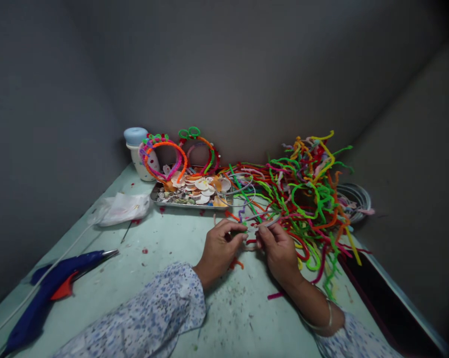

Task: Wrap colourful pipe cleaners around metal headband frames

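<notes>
In front of the metal tray (190, 205), the pale green table (164, 238) gives us some working room, with the glue gun (47, 293) near its left edge; right of the tray, tangled pipe cleaners (323, 194) crowd our space. Front-right of the tray, our right hand (280, 251), wrist angled inward, pinches a thin pale strip (272, 222) between thumb and fingers. Facing it, our left hand (219, 246) holds thumb and forefinger nearly together; what they grip, we cannot tell.
</notes>
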Motion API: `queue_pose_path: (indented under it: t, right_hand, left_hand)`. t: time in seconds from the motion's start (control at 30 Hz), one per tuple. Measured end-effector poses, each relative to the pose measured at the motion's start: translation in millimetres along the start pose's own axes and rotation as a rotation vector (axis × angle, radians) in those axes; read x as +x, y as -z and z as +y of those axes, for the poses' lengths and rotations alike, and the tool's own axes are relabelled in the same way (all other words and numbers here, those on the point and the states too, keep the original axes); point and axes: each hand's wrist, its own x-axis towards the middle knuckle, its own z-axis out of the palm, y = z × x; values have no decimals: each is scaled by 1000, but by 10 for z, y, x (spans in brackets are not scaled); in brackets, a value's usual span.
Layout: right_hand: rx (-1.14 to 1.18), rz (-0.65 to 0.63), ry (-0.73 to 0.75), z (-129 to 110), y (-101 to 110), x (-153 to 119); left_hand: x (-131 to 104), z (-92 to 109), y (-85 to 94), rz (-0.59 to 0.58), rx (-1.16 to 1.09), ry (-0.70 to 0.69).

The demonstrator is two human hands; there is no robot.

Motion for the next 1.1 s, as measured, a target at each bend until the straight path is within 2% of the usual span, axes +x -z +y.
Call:
queue_pose_path:
  t: [0.57,1.1]
  right_hand:
    - [31,-10,11,48,22,-3]
    - [-1,-3,30,20,13,3]
  left_hand:
    - [0,-8,-2,10,-9,7]
    - [3,-1,3,24,7,-57]
